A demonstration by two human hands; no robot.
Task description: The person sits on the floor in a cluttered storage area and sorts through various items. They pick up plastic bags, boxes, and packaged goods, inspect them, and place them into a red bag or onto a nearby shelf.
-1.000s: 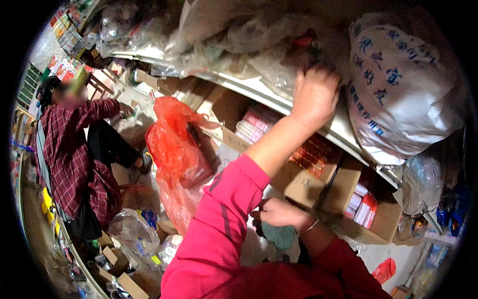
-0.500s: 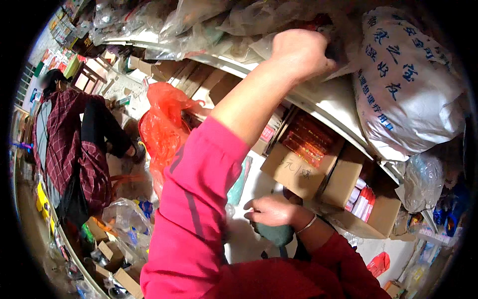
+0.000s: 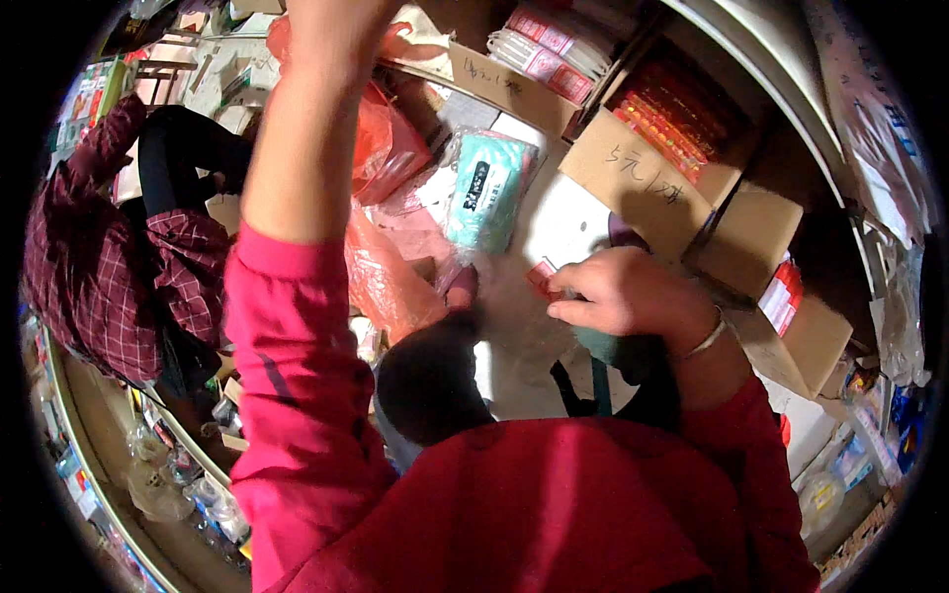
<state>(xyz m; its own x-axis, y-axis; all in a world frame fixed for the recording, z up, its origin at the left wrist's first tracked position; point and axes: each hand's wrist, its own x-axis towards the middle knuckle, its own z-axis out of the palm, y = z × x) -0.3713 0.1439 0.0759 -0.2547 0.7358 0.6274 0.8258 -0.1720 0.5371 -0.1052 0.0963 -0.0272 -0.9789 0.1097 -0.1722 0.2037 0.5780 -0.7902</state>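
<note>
Head view: right hand (image 3: 618, 292), fingers pinched on small flat red-and-white packet (image 3: 546, 279), at chest height above teal soft-pack (image 3: 486, 188). Left hand raised beyond top edge; its grip cannot be told.

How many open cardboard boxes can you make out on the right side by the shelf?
3: one with red packs at upper centre, a plain one just right of it, and one lower right beyond the right hand. More may be hidden behind.
</note>
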